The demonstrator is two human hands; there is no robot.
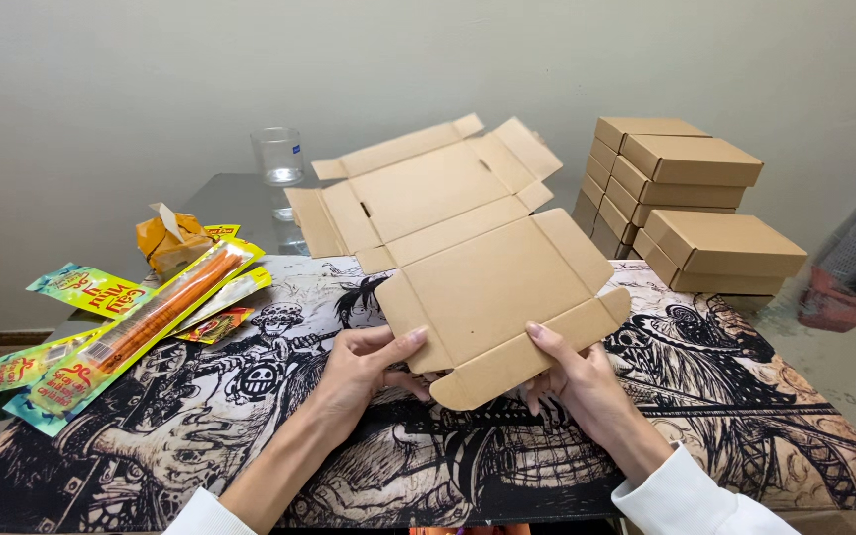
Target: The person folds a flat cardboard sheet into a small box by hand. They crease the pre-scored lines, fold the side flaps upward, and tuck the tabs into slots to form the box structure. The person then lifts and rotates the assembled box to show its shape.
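Both hands, left hand (pixel 364 365) and right hand (pixel 572 374), grip the near edge of a flat, unfolded cardboard box (pixel 468 253) held tilted above the illustrated tabletop (pixel 745 416), beside stacked folded boxes (pixel 691 203).

A flat, unfolded brown cardboard box blank (pixel 468 253), flaps spread, is held tilted above the illustrated mat.

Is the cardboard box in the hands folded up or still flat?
Mostly flat: the cardboard box lies spread out, flaps open, with only its near edge curling up.
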